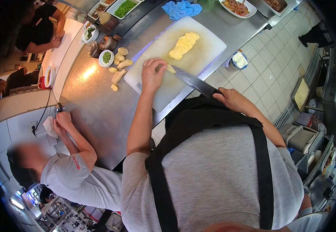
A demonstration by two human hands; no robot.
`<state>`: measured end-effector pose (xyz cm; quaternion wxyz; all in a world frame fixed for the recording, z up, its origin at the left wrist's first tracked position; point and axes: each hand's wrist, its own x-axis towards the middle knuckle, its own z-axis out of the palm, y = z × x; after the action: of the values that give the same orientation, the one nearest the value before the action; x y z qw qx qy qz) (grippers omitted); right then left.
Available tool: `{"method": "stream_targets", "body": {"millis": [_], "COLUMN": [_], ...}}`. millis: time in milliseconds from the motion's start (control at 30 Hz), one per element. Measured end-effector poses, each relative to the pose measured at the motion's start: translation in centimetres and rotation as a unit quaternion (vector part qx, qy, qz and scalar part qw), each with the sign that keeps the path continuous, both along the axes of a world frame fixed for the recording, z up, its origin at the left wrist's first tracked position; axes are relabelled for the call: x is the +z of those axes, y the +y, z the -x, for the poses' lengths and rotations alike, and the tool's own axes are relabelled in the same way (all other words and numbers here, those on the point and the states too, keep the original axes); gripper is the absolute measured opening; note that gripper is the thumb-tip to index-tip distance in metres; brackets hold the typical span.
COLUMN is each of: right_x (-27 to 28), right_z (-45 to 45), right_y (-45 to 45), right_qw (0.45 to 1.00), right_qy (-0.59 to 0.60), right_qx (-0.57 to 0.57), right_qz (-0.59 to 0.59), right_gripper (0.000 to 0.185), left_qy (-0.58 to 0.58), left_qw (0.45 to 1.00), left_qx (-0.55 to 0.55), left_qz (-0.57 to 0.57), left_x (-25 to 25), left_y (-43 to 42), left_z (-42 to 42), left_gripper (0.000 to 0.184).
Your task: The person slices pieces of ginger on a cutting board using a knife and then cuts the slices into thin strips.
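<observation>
My right hand is wrapped round the black handle of a large kitchen knife, whose blade points left across the near edge of the white cutting board. At the blade's tip, my left hand is closed, thumb and fingers pinching a small pale yellow piece of ginger. Overlapping slices of ginger lie in a row farther up the board. Left of the board, several whole peeled ginger pieces rest on the steel counter.
Beside the ginger stand a cup of chopped greens and dark jars. A blue cloth lies behind the board. A dish of sliced food is at the back right. Nearby, a co-worker's hands hold a white cloth.
</observation>
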<state>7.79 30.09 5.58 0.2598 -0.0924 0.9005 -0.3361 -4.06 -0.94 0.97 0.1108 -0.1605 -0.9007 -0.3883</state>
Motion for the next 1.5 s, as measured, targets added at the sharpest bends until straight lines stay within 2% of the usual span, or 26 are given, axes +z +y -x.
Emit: {"method": "stream_targets", "body": {"millis": [33, 133, 233, 333, 533, 633, 733, 833, 933, 1033, 1133, 1267, 1500], "right_x": [-0.1, -0.1, 0.2, 0.0, 0.0, -0.1, 0.3, -0.2, 0.7, 0.2, -0.4, -0.7, -0.3], "right_z": [0.0, 0.0, 0.1, -0.1, -0.2, 0.0, 0.8, 1.3, 1.4, 2.0, 2.2, 2.1, 2.8], "right_y": [0.0, -0.1, -0.2, -0.2, -0.3, -0.5, -1.0, -1.5, -2.2, -2.3, -2.2, -2.2, -3.3], "right_qw": [1.0, 1.0, 1.0, 1.0, 1.0, 1.0, 0.998, 0.997, 0.997, 0.997, 0.996, 0.996, 0.995], "right_qy": [0.004, -0.007, -0.014, -0.003, -0.002, -0.015, -0.053, -0.051, -0.031, -0.022, -0.012, -0.031, -0.019], "right_qx": [0.001, -0.001, -0.004, -0.009, -0.013, -0.015, -0.012, -0.012, -0.034, -0.055, -0.05, -0.05, -0.062], "right_qz": [0.002, 0.003, -0.007, -0.009, -0.015, -0.011, 0.03, 0.061, 0.068, 0.05, 0.07, 0.065, 0.078], "right_gripper": [0.046, 0.047, 0.047, 0.047, 0.048, 0.047, 0.05, 0.047, 0.044, 0.042, 0.041, 0.041, 0.044], "left_qy": [-0.017, -0.177, -0.158, -0.206, -0.21, -0.187, -0.054, 0.014, -0.018, 0.0, 0.063, 0.051, 0.098], "left_qw": [1.0, 0.982, 0.982, 0.972, 0.969, 0.979, 0.995, 0.991, 0.981, 0.99, 0.99, 0.988, 0.985], "left_qx": [-0.012, -0.012, -0.096, -0.113, -0.116, -0.085, 0.02, 0.105, 0.171, 0.141, 0.124, 0.145, 0.139], "left_qz": [-0.004, -0.068, -0.044, -0.002, 0.064, 0.014, -0.086, -0.081, -0.093, -0.014, -0.002, -0.002, 0.027], "left_x": [0.2, 2.2, 2.5, 2.3, 3.2, 2.7, 1.4, 2.7, 2.8, 1.2, 0.3, 0.5, -0.4], "left_y": [-0.1, 0.5, 1.1, 1.6, 2.8, 3.2, 3.0, 2.4, 2.1, 1.8, 2.7, 3.3, 3.4], "left_z": [0.4, 1.9, 4.2, 6.6, 7.7, 7.2, 6.5, 3.0, -1.3, -3.9, -4.9, -4.9, -4.0], "left_gripper": [0.018, 0.017, 0.016, 0.016, 0.017, 0.019, 0.018, 0.014, 0.012, 0.011, 0.011, 0.013, 0.018]}}
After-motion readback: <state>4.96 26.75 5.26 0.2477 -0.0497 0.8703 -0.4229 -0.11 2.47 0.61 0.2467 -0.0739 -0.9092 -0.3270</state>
